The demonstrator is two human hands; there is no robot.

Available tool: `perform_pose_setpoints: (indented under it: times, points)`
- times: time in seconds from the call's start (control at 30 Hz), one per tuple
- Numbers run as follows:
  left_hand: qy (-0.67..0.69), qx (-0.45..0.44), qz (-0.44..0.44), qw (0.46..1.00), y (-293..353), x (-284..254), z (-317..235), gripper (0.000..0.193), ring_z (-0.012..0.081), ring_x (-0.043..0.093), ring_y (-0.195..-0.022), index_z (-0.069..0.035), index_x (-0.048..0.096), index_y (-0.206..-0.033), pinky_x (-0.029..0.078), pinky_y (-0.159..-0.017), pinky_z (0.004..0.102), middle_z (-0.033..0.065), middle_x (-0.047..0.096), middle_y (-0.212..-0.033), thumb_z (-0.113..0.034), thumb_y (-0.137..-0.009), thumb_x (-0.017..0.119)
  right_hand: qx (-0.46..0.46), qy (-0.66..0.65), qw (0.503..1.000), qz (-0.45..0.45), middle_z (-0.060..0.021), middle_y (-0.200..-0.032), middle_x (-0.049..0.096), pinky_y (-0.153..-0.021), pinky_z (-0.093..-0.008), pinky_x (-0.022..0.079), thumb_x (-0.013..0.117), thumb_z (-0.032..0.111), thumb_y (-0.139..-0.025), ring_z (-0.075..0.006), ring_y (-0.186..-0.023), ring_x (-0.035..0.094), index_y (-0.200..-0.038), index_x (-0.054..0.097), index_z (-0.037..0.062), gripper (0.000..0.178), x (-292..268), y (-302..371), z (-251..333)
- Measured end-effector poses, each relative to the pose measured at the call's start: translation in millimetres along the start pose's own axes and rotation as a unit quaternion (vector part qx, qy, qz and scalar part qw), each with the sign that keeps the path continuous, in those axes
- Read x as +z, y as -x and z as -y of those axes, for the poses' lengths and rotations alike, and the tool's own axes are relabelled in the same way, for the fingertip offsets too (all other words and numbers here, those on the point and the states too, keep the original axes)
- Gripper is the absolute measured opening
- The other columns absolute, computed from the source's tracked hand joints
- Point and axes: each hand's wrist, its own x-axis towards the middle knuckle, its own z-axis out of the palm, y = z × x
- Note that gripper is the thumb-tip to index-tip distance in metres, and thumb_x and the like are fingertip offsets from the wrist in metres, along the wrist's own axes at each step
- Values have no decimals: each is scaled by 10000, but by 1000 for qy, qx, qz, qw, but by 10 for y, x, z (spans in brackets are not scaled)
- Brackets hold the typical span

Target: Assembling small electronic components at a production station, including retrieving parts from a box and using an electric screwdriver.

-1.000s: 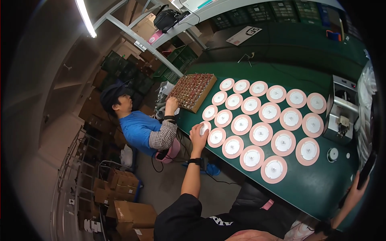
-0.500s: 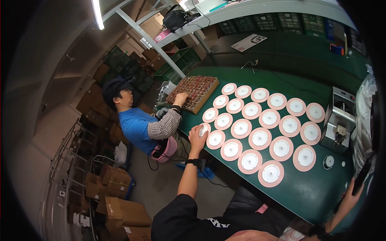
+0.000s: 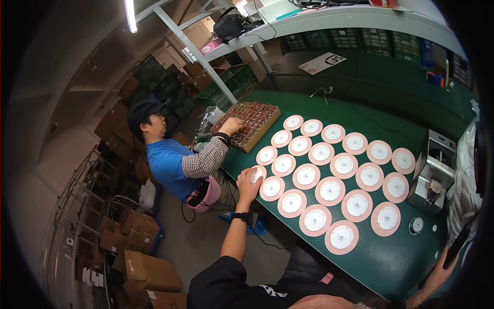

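Reaching to the near left corner of the green tabletop (image 3: 391, 268), the left hand (image 3: 248, 181) closes on a small white disc (image 3: 256, 175) over the first pink ring (image 3: 259, 172), beside neat rows of filled rings (image 3: 330, 190); the right hand (image 3: 437, 273) seems to grip a dark object.

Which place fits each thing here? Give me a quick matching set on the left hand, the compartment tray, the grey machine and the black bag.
Things:
1. left hand
2. compartment tray
3. grey machine
4. black bag

Places:
A. on the upper shelf
B. right end of the green table
C. under a co-worker's hand
D. on the nearest-left disc, at the table edge

Pairs: 1-D, 2-C, 3-B, 4-A
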Motion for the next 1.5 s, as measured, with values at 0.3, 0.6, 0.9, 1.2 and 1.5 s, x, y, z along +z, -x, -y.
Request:
perform_pose_setpoints:
  times: [0.3,0.6,0.9,1.2,1.5]
  points:
    - [7,-1,-11,1000,2,-27,2,499,317,516,-1235,-128,688,-1278,363,-1064,455,81,597,-1316,-338,-835,782,-40,-4,999,26,-17,-993,650,-478,-236,314,689,341,-1007,-64,-533,397,-1456,533,56,555,-75,-225,-418]
    - [5,-2,-4,1000,4,-32,-21,490,318,516,-1231,-125,690,-1272,365,-1054,452,81,600,-1312,-335,-838,781,16,50,998,28,-29,-1005,655,-472,-240,315,695,348,-1002,-75,-519,392,-1484,516,65,587,-149,-368,-689]
    - [-2,3,-4,1000,4,-24,-15,488,316,516,-1236,-129,686,-1272,366,-1055,452,73,595,-1318,-319,-835,788,16,42,999,22,-29,-989,651,-476,-237,315,691,338,-1006,-73,-524,391,-1485,516,72,576,-173,-326,-616]
    - [-5,8,-2,1000,7,-25,-29,464,309,518,-1218,-137,692,-1289,362,-1056,433,82,603,-1308,-319,-868,765,3,29,999,21,-29,-973,646,-479,-233,314,688,329,-1009,-70,-529,390,-1485,515,78,565,-178,-258,-543]
    - [-4,3,-7,1000,5,-21,8,480,316,524,-1230,-148,694,-1264,375,-1049,451,69,600,-1312,-323,-828,790,-15,30,999,25,-36,-984,653,-488,-236,322,684,322,-1012,-76,-535,389,-1487,511,71,565,-153,-203,-439]
